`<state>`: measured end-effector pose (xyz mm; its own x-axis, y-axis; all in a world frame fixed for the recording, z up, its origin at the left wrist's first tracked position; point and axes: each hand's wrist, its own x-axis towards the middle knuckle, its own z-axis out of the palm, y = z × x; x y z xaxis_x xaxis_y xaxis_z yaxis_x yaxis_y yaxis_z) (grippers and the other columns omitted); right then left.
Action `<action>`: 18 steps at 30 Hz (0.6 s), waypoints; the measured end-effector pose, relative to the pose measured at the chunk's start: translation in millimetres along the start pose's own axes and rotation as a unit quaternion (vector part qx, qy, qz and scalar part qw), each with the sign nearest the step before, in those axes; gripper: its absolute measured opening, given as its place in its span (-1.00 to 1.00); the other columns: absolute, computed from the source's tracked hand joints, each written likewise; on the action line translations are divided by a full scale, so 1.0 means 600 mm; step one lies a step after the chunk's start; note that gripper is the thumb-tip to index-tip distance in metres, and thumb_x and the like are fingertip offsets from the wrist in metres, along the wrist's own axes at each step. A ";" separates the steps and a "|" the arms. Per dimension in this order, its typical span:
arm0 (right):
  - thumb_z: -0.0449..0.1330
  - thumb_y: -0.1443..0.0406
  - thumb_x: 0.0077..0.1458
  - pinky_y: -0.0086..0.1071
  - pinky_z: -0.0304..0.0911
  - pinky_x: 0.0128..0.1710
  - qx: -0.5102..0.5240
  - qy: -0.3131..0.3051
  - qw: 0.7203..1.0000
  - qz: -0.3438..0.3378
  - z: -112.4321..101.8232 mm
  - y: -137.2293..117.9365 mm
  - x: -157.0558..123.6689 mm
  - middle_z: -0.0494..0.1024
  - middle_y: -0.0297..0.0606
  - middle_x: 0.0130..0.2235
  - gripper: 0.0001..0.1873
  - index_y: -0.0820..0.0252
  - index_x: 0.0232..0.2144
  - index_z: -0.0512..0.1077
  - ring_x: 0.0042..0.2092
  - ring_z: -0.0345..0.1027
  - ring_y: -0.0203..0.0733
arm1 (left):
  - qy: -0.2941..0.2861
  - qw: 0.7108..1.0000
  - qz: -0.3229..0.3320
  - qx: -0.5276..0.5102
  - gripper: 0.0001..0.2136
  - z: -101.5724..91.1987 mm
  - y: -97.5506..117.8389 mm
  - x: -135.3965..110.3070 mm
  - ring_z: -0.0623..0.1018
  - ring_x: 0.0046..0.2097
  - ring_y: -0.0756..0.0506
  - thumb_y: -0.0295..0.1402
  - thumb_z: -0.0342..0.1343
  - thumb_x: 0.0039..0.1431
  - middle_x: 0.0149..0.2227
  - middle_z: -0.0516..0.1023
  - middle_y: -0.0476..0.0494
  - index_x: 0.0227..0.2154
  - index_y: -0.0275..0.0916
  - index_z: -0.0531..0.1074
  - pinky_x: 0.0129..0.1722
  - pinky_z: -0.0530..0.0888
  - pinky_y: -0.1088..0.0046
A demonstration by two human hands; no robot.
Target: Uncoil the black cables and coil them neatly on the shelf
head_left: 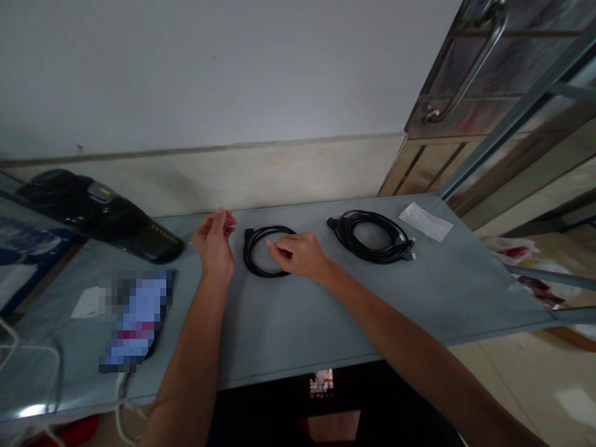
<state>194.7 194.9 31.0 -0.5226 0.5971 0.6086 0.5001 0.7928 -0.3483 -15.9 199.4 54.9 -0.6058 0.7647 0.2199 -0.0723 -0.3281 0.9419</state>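
On the grey table top (298, 335) lie two coiled black cables. The smaller coil (246, 253) sits between my hands, and my right hand (298, 254) rests on its right side, fingers reaching over the loop. My left hand (214, 242) is raised just left of that coil, touching nothing and holding nothing. Farther right lies the larger, bundled coil (347, 231), with plugs at both ends and neither hand on it.
A black handheld device (97, 214) lies at the table's back left, near a pixel-blurred flat object (137, 320) and a white paper (87, 303). A white slip (426, 221) lies at the back right. A metal door handle (465, 62) stands beyond the table's right end.
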 end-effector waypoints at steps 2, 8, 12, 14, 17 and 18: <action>0.00 0.13 0.65 -0.35 0.10 -0.40 0.002 0.014 1.000 -0.007 -0.003 0.001 0.001 0.50 -0.34 -0.54 -0.37 0.09 -0.53 0.43 -0.45 0.35 -0.27 | 0.005 1.000 -0.002 0.002 -0.73 -0.001 -0.002 0.002 0.58 -0.26 -0.06 -0.08 0.43 0.18 -0.28 0.63 -0.02 -0.38 -0.12 0.54 -0.18 0.48 0.38; 0.08 0.07 0.62 -0.36 0.10 -0.43 0.037 0.144 0.988 0.048 -0.078 -0.008 -0.002 0.37 -0.41 -0.59 -0.34 0.10 -0.60 0.28 -0.55 0.15 -0.34 | 0.022 0.999 0.007 0.022 -0.70 -0.008 -0.007 0.009 0.58 -0.27 -0.05 -0.04 0.41 0.18 -0.30 0.63 -0.03 -0.41 -0.14 0.52 -0.20 0.47 0.41; 0.18 0.12 0.56 -0.31 0.37 -0.26 -0.004 0.226 0.968 0.112 -0.179 0.004 -0.063 0.58 -0.31 -0.41 -0.61 0.10 -0.35 0.54 -0.39 0.43 -0.21 | 0.027 0.999 -0.007 0.036 -0.72 -0.013 -0.009 0.011 0.60 -0.24 -0.07 -0.03 0.38 0.20 -0.28 0.65 -0.06 -0.38 -0.12 0.55 -0.20 0.49 0.40; 0.21 0.15 0.53 -0.14 0.48 0.04 -0.064 0.227 0.965 0.115 -0.223 0.024 -0.116 0.72 -0.15 -0.16 -0.77 0.10 -0.07 0.63 -0.10 0.62 -0.03 | 0.027 0.999 -0.017 0.040 -0.72 -0.012 -0.009 0.011 0.61 -0.22 -0.08 -0.02 0.38 0.21 -0.28 0.66 -0.06 -0.37 -0.11 0.55 -0.18 0.51 0.40; 0.28 0.02 0.48 0.15 0.39 0.32 -0.164 0.174 0.959 0.153 -0.260 0.060 -0.204 0.68 0.06 0.18 -0.53 0.12 0.26 0.55 0.26 0.54 0.20 | 0.026 0.999 -0.022 0.032 -0.73 -0.007 -0.008 0.009 0.62 -0.23 -0.08 -0.04 0.39 0.22 -0.30 0.66 -0.06 -0.37 -0.12 0.56 -0.19 0.52 0.40; 0.27 -0.04 0.47 0.21 0.36 0.35 -0.180 0.147 0.957 0.173 -0.263 0.071 -0.231 0.63 0.11 0.26 -0.42 0.14 0.34 0.49 0.31 0.49 0.24 | 0.025 0.999 -0.022 0.029 -0.73 -0.005 -0.008 0.008 0.62 -0.25 -0.07 -0.05 0.39 0.21 -0.31 0.66 -0.06 -0.38 -0.13 0.56 -0.20 0.51 0.41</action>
<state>397.4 126.7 44.7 -0.0916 0.7139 0.6943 0.8411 0.4286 -0.3298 -21.0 202.9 50.3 -0.6427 0.7478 0.1665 -0.0536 -0.2607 0.9639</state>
